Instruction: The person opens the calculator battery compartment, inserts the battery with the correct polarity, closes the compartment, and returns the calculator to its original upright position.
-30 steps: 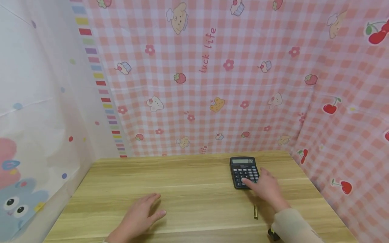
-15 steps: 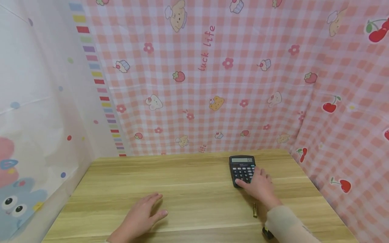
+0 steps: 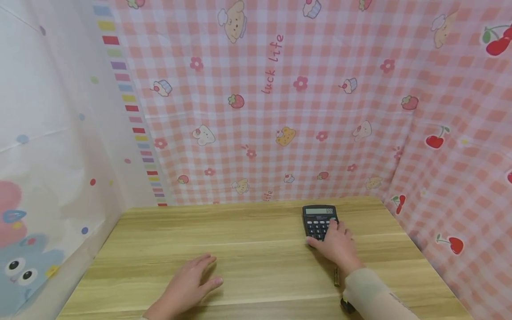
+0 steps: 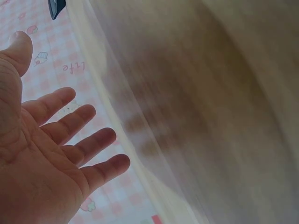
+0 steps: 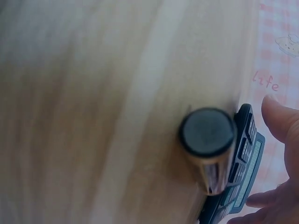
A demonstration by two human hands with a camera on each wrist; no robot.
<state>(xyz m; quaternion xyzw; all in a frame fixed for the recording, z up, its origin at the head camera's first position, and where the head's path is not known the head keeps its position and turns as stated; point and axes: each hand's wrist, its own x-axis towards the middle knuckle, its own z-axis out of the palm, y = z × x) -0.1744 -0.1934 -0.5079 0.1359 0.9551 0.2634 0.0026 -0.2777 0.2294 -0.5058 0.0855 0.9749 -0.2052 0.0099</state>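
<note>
A black calculator [image 3: 316,227] lies near the table's back right, with digits on its display. My right hand [image 3: 337,248] is over its lower right part, hiding many keys; the thumb is at the lower left corner and the fingers at the right side. In the right wrist view, that hand [image 5: 282,175] has its thumb raised apart from the calculator [image 5: 240,170]; whether the fingers touch it I cannot tell. My left hand [image 3: 186,283] hovers over the table at the front left, holding nothing. Its fingers look spread and relaxed in the left wrist view.
A small gold cylinder [image 3: 336,277] with a dark round end lies below the right wrist. Closer to the front, a black and yellow object [image 3: 346,305] is partly hidden by the right sleeve. Patterned cloth [image 3: 260,115] hangs behind the wooden table [image 3: 248,231].
My right hand has shifted left across the calculator, its thumb moving from the lower keys to the lower left corner. The left hand has drifted slightly right.
</note>
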